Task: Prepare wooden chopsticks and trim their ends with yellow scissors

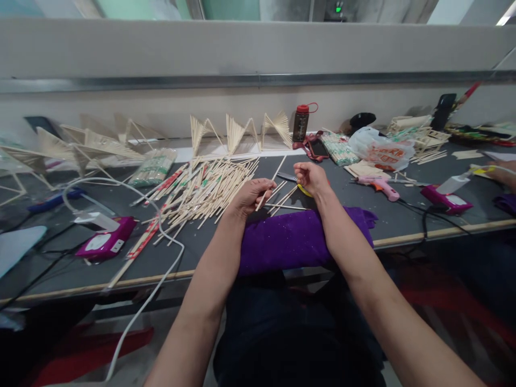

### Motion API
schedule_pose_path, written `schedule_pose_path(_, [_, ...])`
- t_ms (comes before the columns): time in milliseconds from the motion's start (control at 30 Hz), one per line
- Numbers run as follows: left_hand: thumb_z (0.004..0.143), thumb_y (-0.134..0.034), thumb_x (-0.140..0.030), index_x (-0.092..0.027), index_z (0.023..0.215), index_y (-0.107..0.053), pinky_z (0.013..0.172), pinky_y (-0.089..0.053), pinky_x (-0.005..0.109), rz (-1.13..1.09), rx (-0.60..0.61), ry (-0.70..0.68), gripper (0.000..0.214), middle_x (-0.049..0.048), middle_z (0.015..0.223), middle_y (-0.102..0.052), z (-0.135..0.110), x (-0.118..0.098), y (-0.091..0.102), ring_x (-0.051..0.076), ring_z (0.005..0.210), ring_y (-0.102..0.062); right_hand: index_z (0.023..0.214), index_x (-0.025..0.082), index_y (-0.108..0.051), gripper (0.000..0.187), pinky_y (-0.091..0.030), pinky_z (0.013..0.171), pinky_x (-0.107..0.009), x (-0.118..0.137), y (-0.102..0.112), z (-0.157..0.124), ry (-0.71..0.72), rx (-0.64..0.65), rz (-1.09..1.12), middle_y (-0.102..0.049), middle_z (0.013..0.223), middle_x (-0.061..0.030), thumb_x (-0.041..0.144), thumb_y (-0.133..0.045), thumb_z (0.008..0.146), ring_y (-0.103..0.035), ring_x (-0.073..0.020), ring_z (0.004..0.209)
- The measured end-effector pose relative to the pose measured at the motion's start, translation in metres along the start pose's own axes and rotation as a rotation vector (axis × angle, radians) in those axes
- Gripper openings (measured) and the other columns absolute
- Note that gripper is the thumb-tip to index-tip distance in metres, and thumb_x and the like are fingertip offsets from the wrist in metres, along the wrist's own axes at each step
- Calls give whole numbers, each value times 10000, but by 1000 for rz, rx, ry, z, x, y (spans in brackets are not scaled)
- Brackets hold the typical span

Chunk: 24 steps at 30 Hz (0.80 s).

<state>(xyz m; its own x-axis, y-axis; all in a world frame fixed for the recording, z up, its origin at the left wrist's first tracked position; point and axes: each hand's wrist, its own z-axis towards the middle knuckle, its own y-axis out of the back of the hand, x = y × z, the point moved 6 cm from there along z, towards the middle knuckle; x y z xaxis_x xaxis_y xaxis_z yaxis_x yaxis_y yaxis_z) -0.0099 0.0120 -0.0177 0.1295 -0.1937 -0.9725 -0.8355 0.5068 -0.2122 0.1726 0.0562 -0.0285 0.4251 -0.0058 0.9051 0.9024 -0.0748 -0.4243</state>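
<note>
My left hand (253,196) is closed, pinching one thin wooden stick (279,167) that slants up and away from the fingers. To its right my right hand (312,180) is raised, thumb and fingers drawn together; whatever they hold, if anything, I cannot make out. Scissors (287,176) with yellow handles lie on the table behind and under the right hand, partly covered by it. A few loose sticks (287,207) rest between the hands. Both forearms pass over a folded purple cloth (282,242) at the table's front edge.
A large heap of sticks (213,188) lies left of my hands. Fan-shaped stick models (237,131) stand along the wall, near a dark bottle (301,123). To the right are a pink glue gun (379,186) and a plastic bag (381,148). A white cable (169,258) crosses the left side.
</note>
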Motion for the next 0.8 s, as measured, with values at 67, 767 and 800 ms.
schedule_pose_path(67, [711,-648,-328,-131,787,-587,317,-115,171,50,-20,12,220,-51,467,-483,0,2,-3,0,299,-229,742,117,-604,130,-421,387,-172,-2,-1,0,-36,20,45,-550,542,20,156,-495,682,-455,-55,416])
schedule_pose_path(767, [740,-633,-316,-134,740,-620,342,-118,193,251,-97,44,182,-35,469,-503,1,7,-7,11,303,-266,810,107,-627,171,-484,437,-121,-8,-2,1,-61,45,87,-615,605,12,1,-508,745,-544,-40,480])
schedule_pose_path(800, [733,-639,-320,-134,733,-618,342,-122,193,274,-106,39,187,-33,469,-506,2,8,-6,12,302,-271,806,108,-628,141,-490,441,-126,-8,-3,1,-63,56,87,-613,604,11,29,-522,758,-544,-42,480])
